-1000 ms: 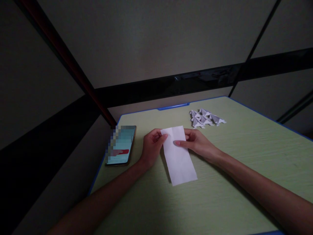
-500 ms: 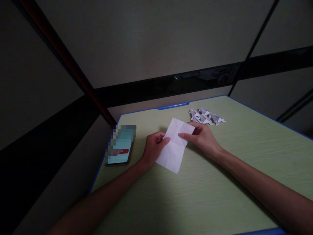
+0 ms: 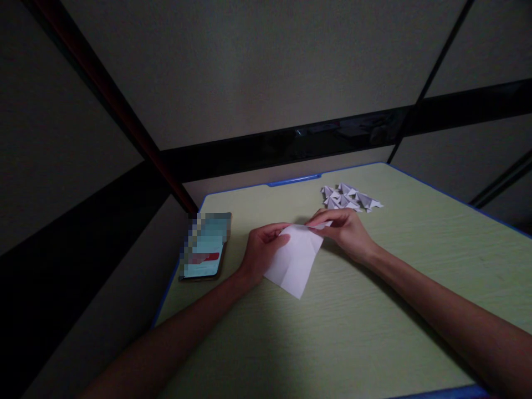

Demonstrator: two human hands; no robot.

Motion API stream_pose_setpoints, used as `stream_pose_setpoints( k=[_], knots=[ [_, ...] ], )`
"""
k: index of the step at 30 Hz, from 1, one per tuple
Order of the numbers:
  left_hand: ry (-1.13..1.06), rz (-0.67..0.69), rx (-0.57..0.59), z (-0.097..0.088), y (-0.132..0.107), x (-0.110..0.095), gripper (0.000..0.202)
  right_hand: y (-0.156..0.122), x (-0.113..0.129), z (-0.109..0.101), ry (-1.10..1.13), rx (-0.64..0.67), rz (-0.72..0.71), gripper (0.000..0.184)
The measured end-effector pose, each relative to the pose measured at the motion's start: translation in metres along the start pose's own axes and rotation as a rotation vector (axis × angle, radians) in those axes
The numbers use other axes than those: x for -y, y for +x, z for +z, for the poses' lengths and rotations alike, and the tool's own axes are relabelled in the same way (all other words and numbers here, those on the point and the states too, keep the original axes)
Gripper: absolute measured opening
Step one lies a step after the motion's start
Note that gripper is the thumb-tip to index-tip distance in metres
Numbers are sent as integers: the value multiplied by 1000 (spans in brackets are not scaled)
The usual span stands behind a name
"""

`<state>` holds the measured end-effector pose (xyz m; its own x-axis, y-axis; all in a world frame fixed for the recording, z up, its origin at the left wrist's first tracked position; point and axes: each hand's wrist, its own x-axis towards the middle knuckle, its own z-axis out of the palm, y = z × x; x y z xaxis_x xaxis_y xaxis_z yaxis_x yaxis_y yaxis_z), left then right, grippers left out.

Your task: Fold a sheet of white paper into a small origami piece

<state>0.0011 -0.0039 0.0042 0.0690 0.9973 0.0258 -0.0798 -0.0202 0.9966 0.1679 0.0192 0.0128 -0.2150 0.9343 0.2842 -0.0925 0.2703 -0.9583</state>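
Observation:
A small white sheet of paper [image 3: 293, 260] with faint creases is held between both hands over the table. My left hand [image 3: 266, 249] grips its left edge, thumb on top and fingers behind. At the far right corner, my right hand [image 3: 343, 230] pinches the paper between thumb and fingers. The far part of the sheet bends back there, so its upper end is mostly hidden. The near corner points down toward me.
Several folded white paper figures [image 3: 347, 198] lie in a cluster beyond my right hand. A phone [image 3: 203, 255] with a lit, partly blurred screen lies at the left. The pale green table [image 3: 399, 310] has a blue edge, and a panelled wall [image 3: 266, 72] stands behind it.
The far end of the paper has been bent back, so less of the sheet shows. My right hand's fingers have closed together on the far right corner. The left hand stays nearly in place.

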Motion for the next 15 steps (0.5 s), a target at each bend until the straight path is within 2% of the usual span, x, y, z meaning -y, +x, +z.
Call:
stream_pose_setpoints(
  k=[5,12,15],
  knots=[
    [20,-8,-27,-1,-2,-3,19,0,0,0,14,27,-43,13],
    [28,100,63,-3,-4,-6,13,-2,3,-2,5,55,-119,13],
    [-5,107,111,-7,-3,-4,22,-2,6,-2,-46,57,-159,13]
  ],
)
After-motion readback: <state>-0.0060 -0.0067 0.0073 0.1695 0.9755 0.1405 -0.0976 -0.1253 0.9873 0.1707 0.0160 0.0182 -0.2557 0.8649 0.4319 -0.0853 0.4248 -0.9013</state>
